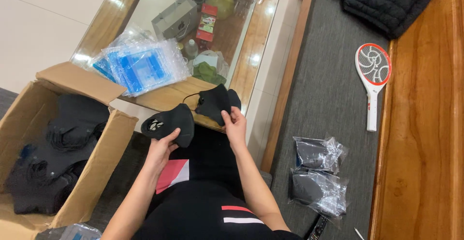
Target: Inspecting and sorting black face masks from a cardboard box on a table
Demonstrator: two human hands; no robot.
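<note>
My left hand (162, 148) grips a black face mask with a round valve (170, 122), held over my lap. A second black face mask (215, 102) with a thin ear loop is pinched in my right hand (235, 124), just to the right and slightly higher. The two masks are apart, nearly side by side, in front of the glass-topped table (166, 97).
An open cardboard box (104, 150) of black masks stands at my left. A stack of clear plastic bags with blue print (140, 66) lies on the table. Two bagged masks (319, 172) rest on the grey cushion, with an orange-and-white racket-shaped swatter (373, 78) and a black jacket (382, 0) farther back.
</note>
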